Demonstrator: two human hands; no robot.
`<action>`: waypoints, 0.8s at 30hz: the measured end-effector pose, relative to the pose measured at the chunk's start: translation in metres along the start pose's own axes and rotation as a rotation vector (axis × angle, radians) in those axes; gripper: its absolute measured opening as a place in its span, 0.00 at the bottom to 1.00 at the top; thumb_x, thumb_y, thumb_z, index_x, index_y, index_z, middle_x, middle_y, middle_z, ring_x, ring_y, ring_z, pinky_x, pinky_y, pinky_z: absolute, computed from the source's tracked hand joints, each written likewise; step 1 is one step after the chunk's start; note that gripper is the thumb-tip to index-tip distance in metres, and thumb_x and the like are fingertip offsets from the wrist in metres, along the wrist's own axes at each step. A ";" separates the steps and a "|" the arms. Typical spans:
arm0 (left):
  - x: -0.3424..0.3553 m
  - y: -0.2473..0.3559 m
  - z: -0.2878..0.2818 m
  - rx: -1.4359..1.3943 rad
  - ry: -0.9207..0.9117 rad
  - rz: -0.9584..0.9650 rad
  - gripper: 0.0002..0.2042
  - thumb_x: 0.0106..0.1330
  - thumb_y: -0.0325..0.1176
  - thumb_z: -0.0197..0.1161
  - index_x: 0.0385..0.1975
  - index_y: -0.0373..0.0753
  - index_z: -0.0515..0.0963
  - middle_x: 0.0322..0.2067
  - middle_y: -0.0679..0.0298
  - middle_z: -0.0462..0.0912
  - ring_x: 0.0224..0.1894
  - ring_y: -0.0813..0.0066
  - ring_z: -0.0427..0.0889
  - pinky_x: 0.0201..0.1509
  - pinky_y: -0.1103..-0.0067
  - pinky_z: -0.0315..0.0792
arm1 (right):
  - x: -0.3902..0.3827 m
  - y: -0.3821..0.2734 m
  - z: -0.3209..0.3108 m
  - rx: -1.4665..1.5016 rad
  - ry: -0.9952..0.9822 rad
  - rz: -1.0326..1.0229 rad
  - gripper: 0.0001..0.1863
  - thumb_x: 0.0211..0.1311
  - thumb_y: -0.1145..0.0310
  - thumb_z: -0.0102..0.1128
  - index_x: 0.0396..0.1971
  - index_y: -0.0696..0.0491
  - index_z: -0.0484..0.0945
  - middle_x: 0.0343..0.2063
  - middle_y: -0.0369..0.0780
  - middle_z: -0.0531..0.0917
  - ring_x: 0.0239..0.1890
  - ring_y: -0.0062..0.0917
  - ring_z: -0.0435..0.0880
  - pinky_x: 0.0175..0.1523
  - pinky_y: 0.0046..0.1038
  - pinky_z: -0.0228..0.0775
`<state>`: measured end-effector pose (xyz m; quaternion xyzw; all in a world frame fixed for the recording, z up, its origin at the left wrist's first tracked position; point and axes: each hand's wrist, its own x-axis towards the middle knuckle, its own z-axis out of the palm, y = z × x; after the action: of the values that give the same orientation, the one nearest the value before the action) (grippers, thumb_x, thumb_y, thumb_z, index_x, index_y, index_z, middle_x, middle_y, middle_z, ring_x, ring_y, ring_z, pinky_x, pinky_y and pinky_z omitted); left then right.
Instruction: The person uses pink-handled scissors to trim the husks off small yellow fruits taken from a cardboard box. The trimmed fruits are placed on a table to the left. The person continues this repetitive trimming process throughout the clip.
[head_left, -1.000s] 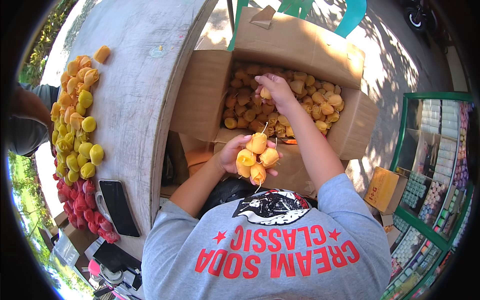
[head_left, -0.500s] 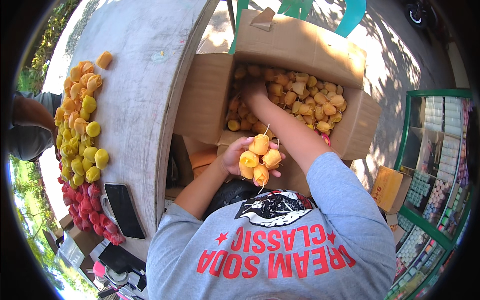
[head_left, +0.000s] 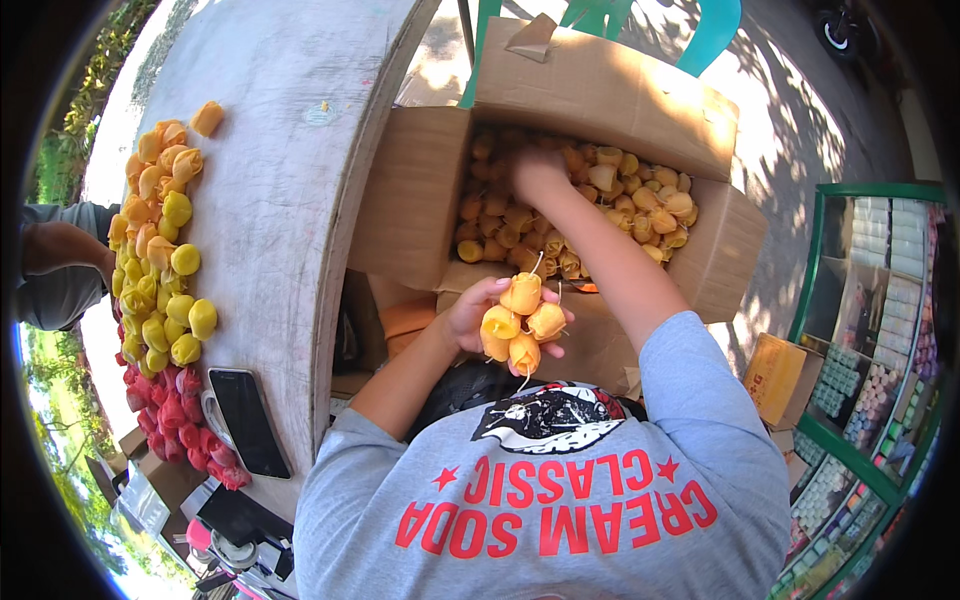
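Note:
Several orange rose-shaped candles (head_left: pixel 521 295), their white wicks sticking out, rest bunched in my left hand (head_left: pixel 468 318), whose fingers curl around them from beneath. In front of me stands an open cardboard box (head_left: pixel 410 200) filled with more orange and yellow rose candles (head_left: pixel 655 205). My right hand (head_left: pixel 540 172) reaches down into the shaded far left of that box, among the candles. Its fingers are hidden there, so what they touch or hold does not show.
A pale table (head_left: pixel 270 180) on my left carries rows of orange, yellow (head_left: pixel 202 318) and red rose candles (head_left: pixel 172 410), plus a phone (head_left: pixel 250 422). Another person's arm (head_left: pixel 65 248) is beyond it. Right: a small carton (head_left: pixel 775 378) and a green-framed display case (head_left: pixel 812 270). Behind the box: a teal chair (head_left: pixel 712 35).
Inside the box my right hand has moved slightly to the right, with the forearm following. My left hand keeps its candles in nearly the same place.

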<state>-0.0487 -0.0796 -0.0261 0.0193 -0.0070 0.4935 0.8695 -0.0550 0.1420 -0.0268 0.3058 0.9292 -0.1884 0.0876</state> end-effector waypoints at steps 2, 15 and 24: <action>0.001 0.001 0.002 -0.016 -0.017 -0.014 0.31 0.67 0.59 0.48 0.61 0.41 0.66 0.63 0.41 0.62 0.59 0.29 0.68 0.64 0.47 0.64 | -0.010 0.027 -0.024 0.221 -0.082 -0.118 0.33 0.53 0.51 0.68 0.51 0.58 0.73 0.45 0.44 0.82 0.41 0.31 0.84 0.45 0.32 0.75; 0.001 0.000 0.004 -0.026 0.013 -0.017 0.31 0.67 0.59 0.48 0.61 0.39 0.66 0.62 0.41 0.63 0.60 0.33 0.68 0.65 0.47 0.62 | -0.040 0.048 -0.021 1.914 -0.590 0.012 0.24 0.64 0.44 0.55 0.49 0.48 0.75 0.39 0.40 0.83 0.42 0.28 0.83 0.40 0.29 0.76; 0.001 0.001 0.003 -0.075 -0.036 -0.030 0.31 0.67 0.59 0.48 0.61 0.40 0.66 0.62 0.41 0.63 0.60 0.34 0.69 0.65 0.47 0.62 | -0.049 -0.015 -0.031 0.143 -0.552 -0.104 0.25 0.47 0.50 0.66 0.45 0.48 0.83 0.34 0.43 0.86 0.39 0.32 0.86 0.47 0.35 0.77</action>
<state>-0.0493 -0.0784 -0.0231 -0.0044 -0.0408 0.4794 0.8766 -0.0265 0.1172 0.0201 0.2002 0.8689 -0.3337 0.3057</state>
